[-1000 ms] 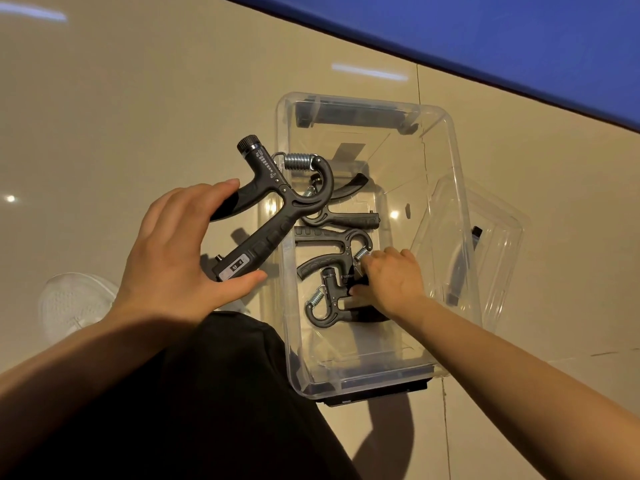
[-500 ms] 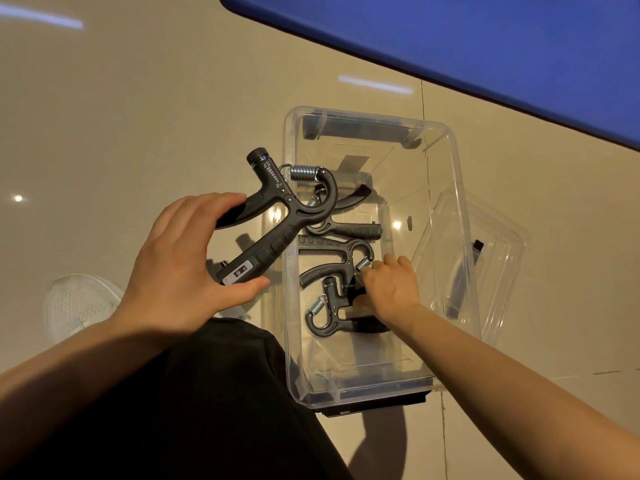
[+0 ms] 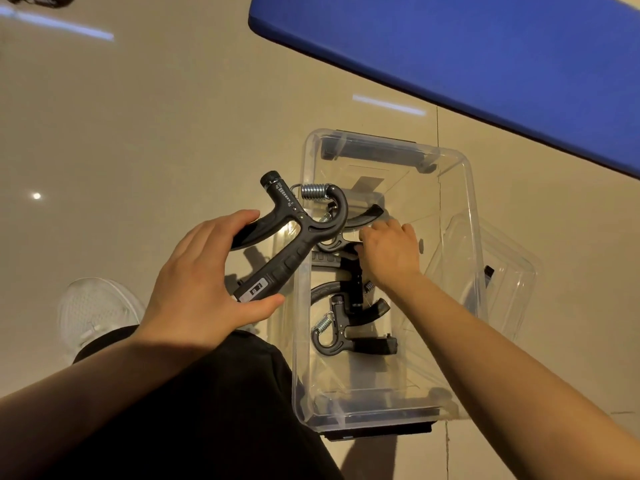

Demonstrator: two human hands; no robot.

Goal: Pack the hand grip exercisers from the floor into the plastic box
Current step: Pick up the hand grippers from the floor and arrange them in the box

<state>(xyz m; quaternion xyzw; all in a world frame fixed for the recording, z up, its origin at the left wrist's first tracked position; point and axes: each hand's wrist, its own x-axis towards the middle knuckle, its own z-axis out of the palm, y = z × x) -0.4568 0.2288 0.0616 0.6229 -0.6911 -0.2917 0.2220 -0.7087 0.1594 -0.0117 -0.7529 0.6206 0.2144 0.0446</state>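
Observation:
My left hand [image 3: 204,282] holds a black hand grip exerciser [image 3: 294,233] with a steel spring and a small counter window, just left of and above the clear plastic box [image 3: 460,188]. Inside the box lie several black exercisers; the nearest one [image 3: 341,336] rests free on the box floor. My right hand [image 3: 389,252] reaches into the middle of the box with its fingers on another exerciser [image 3: 336,261], partly hidden under the hand. Whether the fingers grip it or only touch it is unclear.
The box's clear lid [image 3: 495,271] leans against its right wall. A blue mat [image 3: 485,53] runs across the upper right. My white shoe [image 3: 93,310] and dark trouser leg [image 3: 207,410] are at the lower left on the beige tiled floor.
My right hand has moved from the near exerciser toward the far middle of the box, leaving that exerciser lying free. My left hand still holds its exerciser beside the box.

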